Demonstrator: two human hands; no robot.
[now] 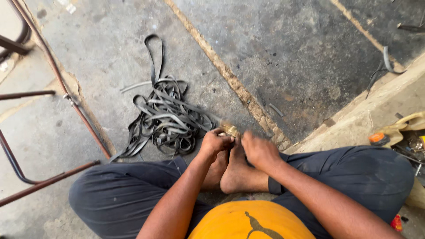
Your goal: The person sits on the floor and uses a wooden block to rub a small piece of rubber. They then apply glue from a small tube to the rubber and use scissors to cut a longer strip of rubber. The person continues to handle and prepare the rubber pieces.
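**Brass-coloured piece pinched between two hands above the feet**

Brass-yellow, small and blurred, sat at the fingertips of the left hand (pixel 215 142), just ahead of the crossed bare feet (pixel 232 175) on the concrete floor (pixel 283 53). Closed round the small brass-coloured piece (pixel 229 129) with the left grip, fingers curled tight on its near end. Rested the right hand (pixel 261 152) just beside it, fingers folded downward and touching or nearly touching the same piece; impossible to tell whether that grip was clamped on anything. Lay slightly forward and to the right of the left knuckles, tilted away from the body toward the pale seam (pixel 230 77) running across the floor; too blurred to read its exact shape. Nearer the left hand than the right. Lay well clear to the left, a loose heap of black rubber strips (pixel 166 119), one end close to the left wrist. Stood by the far left edge of the floor, rusty metal tubing (pixel 66 95); by the right edge, an orange-capped container (pixel 379 138) on a raised step.
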